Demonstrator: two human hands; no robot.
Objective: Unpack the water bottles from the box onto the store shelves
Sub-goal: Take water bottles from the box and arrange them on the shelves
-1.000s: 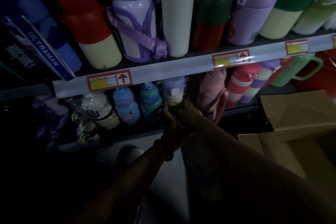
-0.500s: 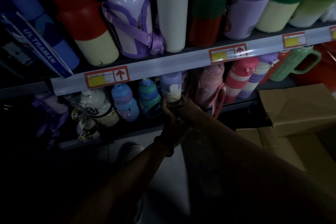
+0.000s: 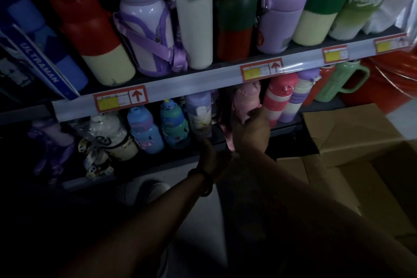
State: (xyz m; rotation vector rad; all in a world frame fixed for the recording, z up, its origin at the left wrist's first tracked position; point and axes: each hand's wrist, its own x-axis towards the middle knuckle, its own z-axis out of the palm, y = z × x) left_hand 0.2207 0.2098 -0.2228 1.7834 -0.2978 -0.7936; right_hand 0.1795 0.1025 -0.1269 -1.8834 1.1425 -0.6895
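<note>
I see creased brown cardboard, the box [image 3: 352, 133], at right beside two metal shelves [image 3: 180, 81] of smooth plastic bottles. My right hand [image 3: 250, 133] reaches the lower shelf, fingers wrapped round a pink bottle [image 3: 247, 101]. My left hand [image 3: 209, 156] curls below it; grip unclear. One carton reads "ULTRAMAN" [image 3: 39, 62].

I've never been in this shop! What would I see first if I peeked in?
First you'd see the big bright bottles on the top shelf: a red and cream bottle at the left, a purple bottle with straps beside it. Below, the right hand reaches for a pink bottle on the dim lower shelf, the left hand close beside it. A cardboard box sits at the right.
</note>
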